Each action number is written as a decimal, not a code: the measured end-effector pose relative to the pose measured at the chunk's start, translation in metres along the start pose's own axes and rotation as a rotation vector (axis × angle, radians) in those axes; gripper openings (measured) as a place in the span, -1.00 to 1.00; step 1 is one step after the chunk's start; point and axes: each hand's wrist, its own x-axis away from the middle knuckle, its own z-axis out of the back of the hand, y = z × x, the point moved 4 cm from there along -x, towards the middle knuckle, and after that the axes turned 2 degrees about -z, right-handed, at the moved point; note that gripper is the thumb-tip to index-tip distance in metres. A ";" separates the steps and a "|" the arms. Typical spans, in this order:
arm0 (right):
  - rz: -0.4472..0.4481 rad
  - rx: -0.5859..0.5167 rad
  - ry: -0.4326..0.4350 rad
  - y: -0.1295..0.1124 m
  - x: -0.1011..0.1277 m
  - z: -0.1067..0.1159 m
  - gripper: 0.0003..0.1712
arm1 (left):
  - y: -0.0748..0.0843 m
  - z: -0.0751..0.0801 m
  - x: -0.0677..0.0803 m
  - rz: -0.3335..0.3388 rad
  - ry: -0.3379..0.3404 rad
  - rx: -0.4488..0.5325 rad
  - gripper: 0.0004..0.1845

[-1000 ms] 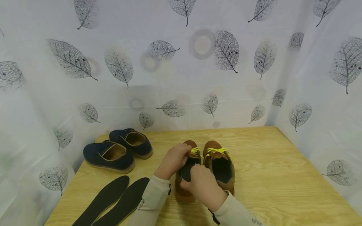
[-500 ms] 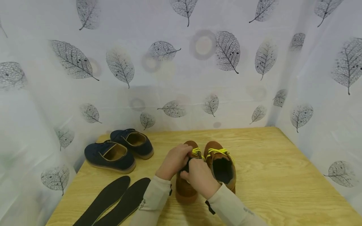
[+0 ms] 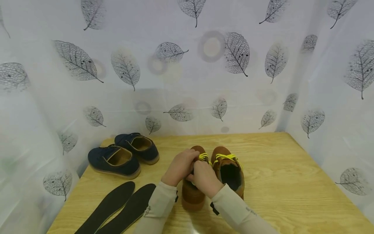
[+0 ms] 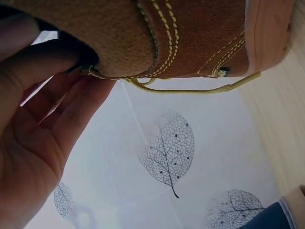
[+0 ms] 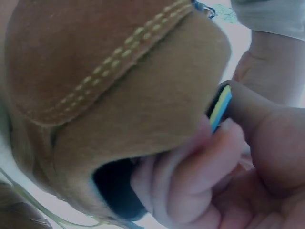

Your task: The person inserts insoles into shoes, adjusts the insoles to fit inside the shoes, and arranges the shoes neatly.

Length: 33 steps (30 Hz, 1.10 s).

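A brown suede shoe with yellow laces stands on the table, its toe pointing away from me. My left hand grips the left edge of its opening near the laces; in the left wrist view its fingers bend around the upper. From the right, my right hand reaches into the same opening. In the right wrist view its thumb and fingers pinch a dark insole with a yellow and blue layered edge, partly inside the shoe. The hands hide most of the opening in the head view.
The matching brown shoe stands close on the right. Two navy shoes sit at the back left, and two flat black insoles lie in front of them. A leaf-patterned curtain surrounds the wooden table.
My right hand has moved forward, deeper over the shoe's opening towards the toe. Less of the dark inside shows in the head view. My left hand stays at the laces.
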 end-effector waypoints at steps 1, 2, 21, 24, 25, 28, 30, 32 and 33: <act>0.002 0.003 -0.002 0.001 -0.001 -0.001 -0.67 | 0.000 0.000 0.000 0.003 0.000 0.000 -0.65; 0.002 0.009 -0.004 0.003 -0.002 -0.003 -0.68 | 0.000 0.000 0.000 0.005 -0.001 0.001 -0.64; -0.064 0.069 -0.123 0.015 0.001 -0.008 -0.64 | -0.001 0.000 0.001 0.012 0.001 0.021 -0.70; -0.070 0.103 -0.156 0.014 0.001 -0.006 -0.72 | 0.000 0.001 0.001 -0.001 0.015 0.027 -0.71; -0.072 0.118 -0.162 0.014 0.000 -0.006 -0.77 | 0.000 0.001 0.001 -0.004 0.019 0.028 -0.71; -0.094 0.147 -0.163 0.014 -0.001 -0.005 -0.86 | 0.000 0.001 0.001 -0.015 0.030 0.022 -0.72; -0.116 0.152 -0.171 0.015 -0.002 -0.006 -0.84 | 0.000 0.001 0.000 -0.018 0.031 0.015 -0.71; -0.135 0.159 -0.174 0.016 -0.003 -0.008 -0.81 | 0.000 0.000 0.000 -0.020 0.029 0.010 -0.71; -0.144 0.164 -0.177 0.017 -0.003 -0.009 -0.81 | 0.000 0.000 0.000 -0.022 0.029 0.009 -0.71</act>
